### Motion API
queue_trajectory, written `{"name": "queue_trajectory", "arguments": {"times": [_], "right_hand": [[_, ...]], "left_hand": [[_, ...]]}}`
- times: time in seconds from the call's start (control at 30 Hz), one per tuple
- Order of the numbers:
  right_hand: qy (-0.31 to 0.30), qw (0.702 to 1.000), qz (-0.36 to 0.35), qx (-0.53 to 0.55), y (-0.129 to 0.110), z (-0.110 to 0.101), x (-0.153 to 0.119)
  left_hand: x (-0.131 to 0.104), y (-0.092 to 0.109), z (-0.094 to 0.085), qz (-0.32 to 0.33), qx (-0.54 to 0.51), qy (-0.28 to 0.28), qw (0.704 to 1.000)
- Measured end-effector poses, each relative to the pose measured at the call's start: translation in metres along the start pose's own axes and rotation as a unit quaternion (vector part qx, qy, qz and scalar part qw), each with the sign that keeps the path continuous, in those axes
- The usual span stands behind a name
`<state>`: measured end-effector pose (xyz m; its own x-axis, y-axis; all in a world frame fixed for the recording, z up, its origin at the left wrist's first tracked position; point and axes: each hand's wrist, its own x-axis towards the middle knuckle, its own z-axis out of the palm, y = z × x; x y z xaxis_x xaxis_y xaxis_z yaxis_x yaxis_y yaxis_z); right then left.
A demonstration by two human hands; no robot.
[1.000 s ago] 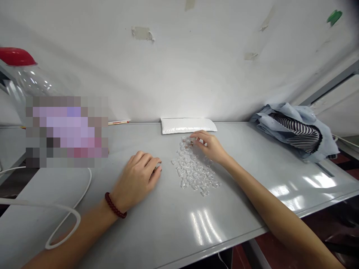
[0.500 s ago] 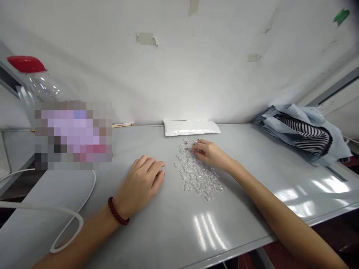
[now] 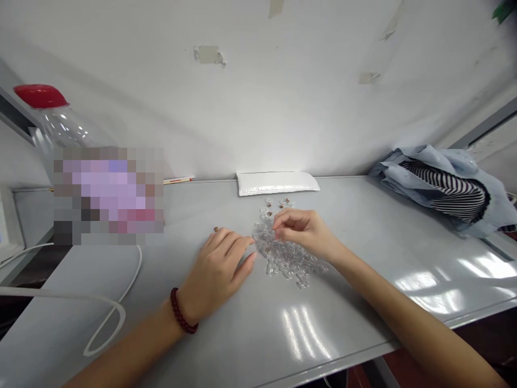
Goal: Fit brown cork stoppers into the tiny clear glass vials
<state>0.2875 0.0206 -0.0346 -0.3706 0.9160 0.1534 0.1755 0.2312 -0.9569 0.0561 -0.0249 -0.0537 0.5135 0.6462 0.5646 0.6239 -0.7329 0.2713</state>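
A pile of tiny clear pieces that look like miniature bottles (image 3: 293, 261) is spread over the grey table. Just beyond it, several similar pieces with brown corks (image 3: 270, 203) lie in a loose group. My right hand (image 3: 301, 229) is over the far part of the pile, thumb and fingertips pinched together; what they hold is too small to make out. At the pile's left edge, my left hand (image 3: 222, 264) is palm down, its thumb and forefinger apart with nothing visible between them. A small brown cork (image 3: 216, 229) shows beyond its knuckles.
Against the wall lies a white padded packet (image 3: 278, 183). Folded blue and striped cloth (image 3: 448, 186) rests at the right. On the left are a red-capped clear bottle (image 3: 60, 124), a blurred-out patch, a white cable (image 3: 121, 296) and a thin stick (image 3: 178, 180).
My left hand has moved right, up to the pile, and its fingers have parted. My right hand has drawn back from the corked pieces to over the pile. A cork beyond my left hand now shows.
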Motion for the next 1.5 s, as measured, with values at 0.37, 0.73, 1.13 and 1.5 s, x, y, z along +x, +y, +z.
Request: {"name": "queue_trajectory", "arguments": {"times": [0.37, 0.73, 1.13, 1.5], "right_hand": [[-0.064, 0.928, -0.212, -0.299, 0.008, 0.014, -0.006], [-0.136, 0.841, -0.249, -0.461, 0.018, 0.029, -0.003], [-0.133, 0.848, -0.243, -0.451, 0.011, 0.022, -0.004], [-0.156, 0.845, -0.271, -0.434, -0.004, 0.028, -0.023]], "left_hand": [[-0.005, -0.004, 0.006, -0.001, 0.044, -0.080, 0.996], [-0.004, -0.006, 0.007, 0.007, 0.074, -0.075, 0.994], [-0.003, -0.007, 0.003, 0.064, 0.180, -0.067, 0.979], [-0.005, -0.011, 0.006, 0.025, 0.104, -0.080, 0.991]]}}
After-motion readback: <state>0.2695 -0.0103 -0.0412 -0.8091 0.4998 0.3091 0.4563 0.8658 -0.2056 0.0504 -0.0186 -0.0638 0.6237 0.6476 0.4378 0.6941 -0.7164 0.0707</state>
